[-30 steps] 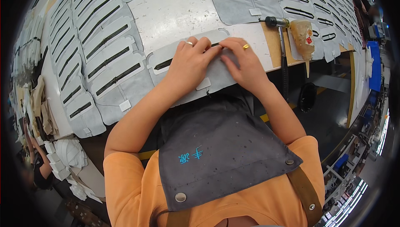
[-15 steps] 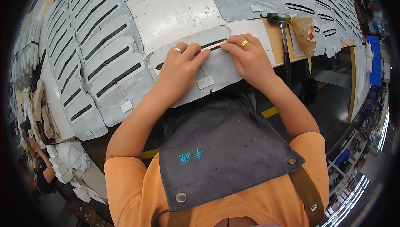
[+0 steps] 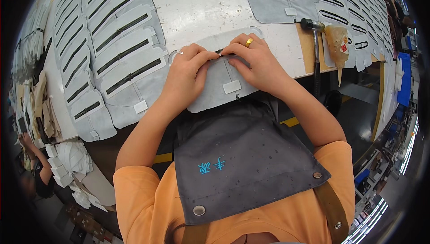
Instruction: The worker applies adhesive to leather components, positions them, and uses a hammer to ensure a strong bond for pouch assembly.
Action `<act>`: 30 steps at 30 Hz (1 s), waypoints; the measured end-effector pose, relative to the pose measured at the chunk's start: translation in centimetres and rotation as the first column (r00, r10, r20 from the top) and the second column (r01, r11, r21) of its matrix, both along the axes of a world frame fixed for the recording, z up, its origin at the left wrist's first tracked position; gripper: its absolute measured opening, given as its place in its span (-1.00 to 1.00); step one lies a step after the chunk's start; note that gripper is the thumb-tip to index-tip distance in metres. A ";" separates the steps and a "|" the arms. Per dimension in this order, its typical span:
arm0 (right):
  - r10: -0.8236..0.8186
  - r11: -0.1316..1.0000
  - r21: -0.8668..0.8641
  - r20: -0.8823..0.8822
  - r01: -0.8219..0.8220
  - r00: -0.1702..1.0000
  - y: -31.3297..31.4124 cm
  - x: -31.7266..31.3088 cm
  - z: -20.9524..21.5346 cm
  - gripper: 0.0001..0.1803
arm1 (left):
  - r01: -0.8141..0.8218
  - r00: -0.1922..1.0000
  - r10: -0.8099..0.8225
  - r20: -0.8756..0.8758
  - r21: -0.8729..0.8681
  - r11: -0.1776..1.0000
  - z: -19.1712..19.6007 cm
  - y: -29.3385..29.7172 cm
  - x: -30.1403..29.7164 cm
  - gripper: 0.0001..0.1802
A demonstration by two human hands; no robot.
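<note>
A grey fabric panel (image 3: 215, 82) with a long slot holding a dark strip lies at the table's near edge, against my apron. A small white tag (image 3: 231, 86) hangs on its near half. Both hands rest on this panel along the slot. My left hand (image 3: 188, 71) is closed, thumb and forefinger pinching at the slot's near edge. My right hand (image 3: 255, 60) is pinched too, its fingertips meeting the left ones near the slot's middle. Much of the dark strip is hidden under the fingers.
Rows of similar grey panels (image 3: 127, 60) overlap on the left, and more panels (image 3: 280, 6) lie at the far right. A black-headed hammer (image 3: 316, 47) and a bottle with a pointed nozzle (image 3: 337, 47) sit by the right edge. Another person's arm (image 3: 38, 154) shows far left.
My right hand has slid left along the slot, and my left hand has shifted slightly left. The fingertips, apart before, now come together. The whole view has shifted a little.
</note>
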State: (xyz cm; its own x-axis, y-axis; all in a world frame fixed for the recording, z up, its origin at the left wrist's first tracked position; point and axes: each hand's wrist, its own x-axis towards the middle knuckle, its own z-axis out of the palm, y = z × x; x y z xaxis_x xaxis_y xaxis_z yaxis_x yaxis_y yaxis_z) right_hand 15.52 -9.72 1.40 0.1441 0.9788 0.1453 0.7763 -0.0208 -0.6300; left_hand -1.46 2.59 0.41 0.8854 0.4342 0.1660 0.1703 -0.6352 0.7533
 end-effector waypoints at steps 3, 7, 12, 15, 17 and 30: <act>0.036 0.999 -0.010 0.021 -0.036 0.999 0.0 0.1 0.0 -0.79 | 0.020 0.999 -0.021 0.023 0.070 0.997 -0.3 -0.1 -0.1 -0.69; 0.074 0.996 0.028 0.158 -0.080 0.985 -0.1 -0.1 0.0 -0.80 | 0.011 0.999 -0.017 0.042 0.134 0.991 -0.4 -0.4 -0.1 -0.67; 0.135 0.984 0.049 0.412 -0.170 0.901 -0.3 -0.7 -0.2 -0.79 | 0.010 0.999 -0.019 0.046 0.199 0.980 -0.4 -0.6 -0.1 -0.70; 0.154 0.978 0.061 0.431 -0.199 0.889 -0.2 -0.7 -0.3 -0.82 | 0.004 0.999 -0.011 0.048 0.150 0.989 -0.5 -0.5 -0.1 -0.71; 0.150 0.980 0.062 0.387 -0.188 0.910 0.0 -0.4 -0.1 -0.83 | -0.011 0.999 0.005 0.048 0.130 0.991 -0.4 -0.6 -0.1 -0.68; -0.077 0.992 0.123 0.532 0.013 0.844 -3.5 2.3 -0.1 -0.66 | -0.057 0.997 0.049 0.051 0.154 0.986 -0.8 -1.8 0.5 -0.67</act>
State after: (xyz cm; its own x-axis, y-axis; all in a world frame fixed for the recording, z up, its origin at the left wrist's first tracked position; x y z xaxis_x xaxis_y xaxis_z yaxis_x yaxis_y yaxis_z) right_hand 17.78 -13.18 1.28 0.0564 0.9462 0.3187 0.9928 -0.0194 -0.1179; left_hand -0.94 0.75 -0.39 0.8515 0.4462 0.2755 0.1740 -0.7361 0.6542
